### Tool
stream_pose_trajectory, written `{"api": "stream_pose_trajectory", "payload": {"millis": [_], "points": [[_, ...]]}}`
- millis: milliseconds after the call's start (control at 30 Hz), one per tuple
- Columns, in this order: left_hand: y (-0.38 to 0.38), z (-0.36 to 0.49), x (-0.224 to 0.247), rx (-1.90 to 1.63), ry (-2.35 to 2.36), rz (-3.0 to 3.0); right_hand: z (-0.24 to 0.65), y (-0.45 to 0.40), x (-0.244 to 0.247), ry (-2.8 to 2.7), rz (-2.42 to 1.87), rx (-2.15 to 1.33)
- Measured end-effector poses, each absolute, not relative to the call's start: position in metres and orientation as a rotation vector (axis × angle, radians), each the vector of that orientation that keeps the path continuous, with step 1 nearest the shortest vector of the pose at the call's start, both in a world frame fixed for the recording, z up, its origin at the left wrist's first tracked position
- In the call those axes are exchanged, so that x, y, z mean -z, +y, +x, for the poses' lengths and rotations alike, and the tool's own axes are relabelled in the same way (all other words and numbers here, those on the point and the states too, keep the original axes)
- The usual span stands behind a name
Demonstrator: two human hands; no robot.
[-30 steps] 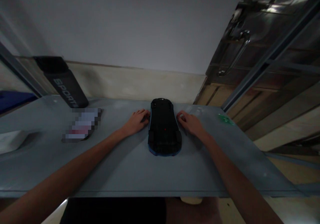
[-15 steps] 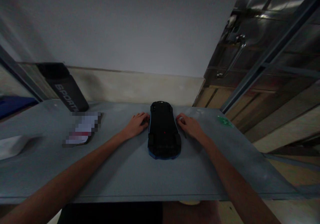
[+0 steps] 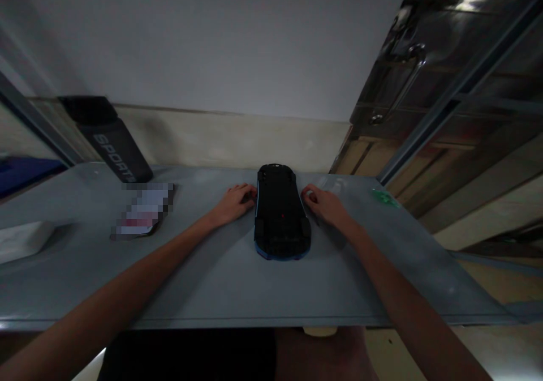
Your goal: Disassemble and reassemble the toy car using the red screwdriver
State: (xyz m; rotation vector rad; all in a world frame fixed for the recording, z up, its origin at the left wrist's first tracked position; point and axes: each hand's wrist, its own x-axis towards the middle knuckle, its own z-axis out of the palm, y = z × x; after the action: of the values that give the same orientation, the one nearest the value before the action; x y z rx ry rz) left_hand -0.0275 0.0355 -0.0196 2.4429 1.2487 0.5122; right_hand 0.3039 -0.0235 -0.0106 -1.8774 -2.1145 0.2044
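Observation:
A toy car (image 3: 280, 205) lies upside down on the grey table, its black underside facing up and blue bodywork showing along the edges. A small red dot shows on the underside. My left hand (image 3: 235, 204) rests at the car's left side, fingers bent and fingertips against its edge. On the right side, my right hand (image 3: 326, 205) has its fingers curled together close to the car's edge. A thin dark thing (image 3: 316, 221) shows just below those fingers; its kind is too dim to make out.
A black bottle (image 3: 112, 143) marked "SPORT" stands at the back left, with a blurred-out flat item (image 3: 144, 211) before it. A white object (image 3: 25, 240) lies at the far left. Green crumpled plastic (image 3: 385, 197) lies right. The table's front edge (image 3: 254, 323) runs before my lap.
The view has tilted slightly, so the table and everything on it appear higher. Both hands stay beside the car, with little visible movement of their own.

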Motion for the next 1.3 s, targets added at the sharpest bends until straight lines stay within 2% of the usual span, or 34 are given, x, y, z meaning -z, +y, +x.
{"api": "stream_pose_trajectory", "payload": {"millis": [333,633,967,1300], "points": [[0.037,-0.027,0.018,-0.609,1.206,2.289,0.305,-0.025,0.011,-2.115,-1.884,-0.196],[0.026,-0.022,0.016,-0.865,1.223,1.846,0.299,-0.031,0.005,-2.121,-1.879,-0.262],[0.013,-0.018,0.012,-0.813,0.989,1.476,0.299,-0.036,0.002,-2.111,-1.801,-0.274],[0.000,-0.026,0.004,-0.740,0.944,1.297,0.280,-0.052,-0.013,-1.484,-1.308,-0.150]]}}
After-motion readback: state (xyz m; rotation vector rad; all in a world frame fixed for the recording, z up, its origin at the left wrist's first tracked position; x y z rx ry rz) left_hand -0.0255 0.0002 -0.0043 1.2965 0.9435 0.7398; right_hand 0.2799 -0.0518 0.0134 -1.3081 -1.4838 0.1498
